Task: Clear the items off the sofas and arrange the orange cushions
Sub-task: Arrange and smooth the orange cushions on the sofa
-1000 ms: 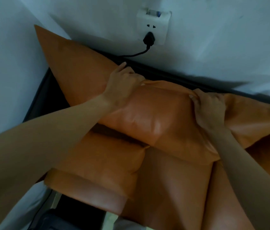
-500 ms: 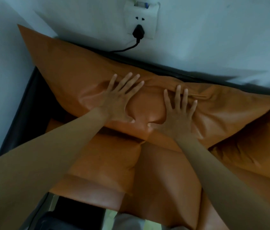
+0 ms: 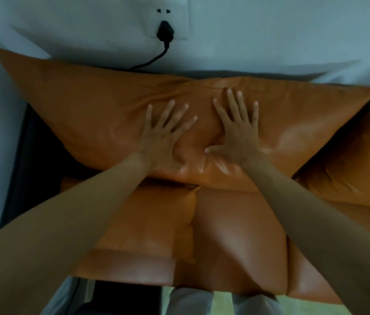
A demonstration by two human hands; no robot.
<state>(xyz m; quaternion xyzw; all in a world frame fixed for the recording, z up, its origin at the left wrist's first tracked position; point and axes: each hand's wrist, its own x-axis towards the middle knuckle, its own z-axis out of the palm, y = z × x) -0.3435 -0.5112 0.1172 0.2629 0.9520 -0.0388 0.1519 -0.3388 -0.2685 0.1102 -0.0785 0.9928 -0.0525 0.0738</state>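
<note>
Head view: we press our left hand (image 3: pixel 163 142) and right hand (image 3: pixel 238 135), fingers spread flat and gripping nothing, on the middle of the orange back cushion (image 3: pixel 88 105). It leans against the far wall, long axis left–right, above the seat cushions (image 3: pixel 236 235); both hands sit equally near.

Left hand (image 3: pixel 164 142) and right hand (image 3: pixel 238 135), fingers spread flat, press the glossy orange leather back cushion (image 3: pixel 88 110) leaning against the white wall (image 3: pixel 293 30), above 2 orange seat cushions (image 3: pixel 236 242).
</note>
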